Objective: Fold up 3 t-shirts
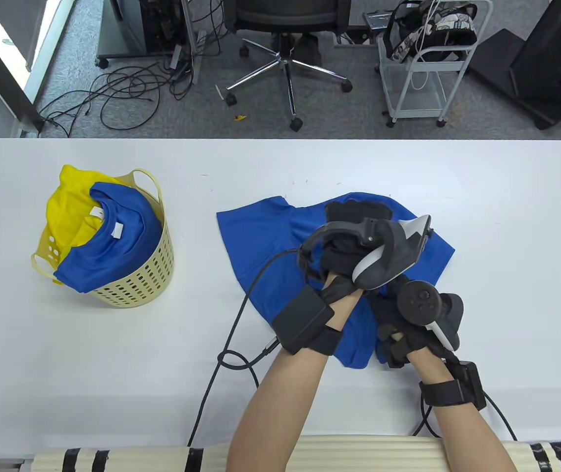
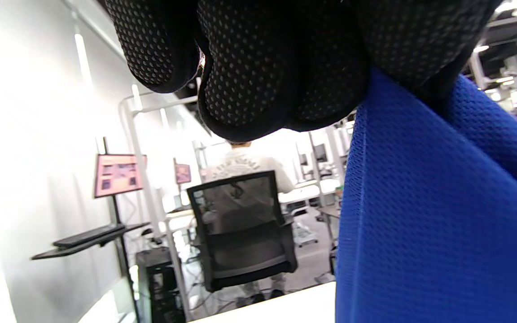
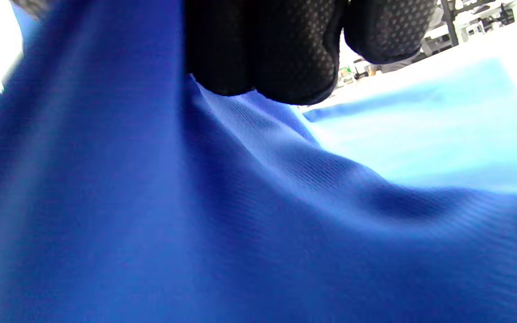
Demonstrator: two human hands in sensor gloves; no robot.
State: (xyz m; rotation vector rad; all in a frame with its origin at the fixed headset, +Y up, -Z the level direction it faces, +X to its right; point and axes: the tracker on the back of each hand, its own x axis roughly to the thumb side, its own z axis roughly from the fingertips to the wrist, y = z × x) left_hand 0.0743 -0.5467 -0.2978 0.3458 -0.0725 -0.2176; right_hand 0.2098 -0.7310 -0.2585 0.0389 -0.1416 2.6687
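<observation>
Spanning the view, white table (image 1: 506,295), grey carpet (image 1: 339,113), office chair (image 1: 285,29)

A blue t-shirt (image 1: 261,241) of mesh-textured fabric lies rumpled and partly bunched at the middle of the worktop (image 1: 506,246). At the far left, a second blue t-shirt (image 1: 108,246) drapes over a yellow t-shirt (image 1: 67,206); both are crumpled, the blue collar showing white labels.
</observation>
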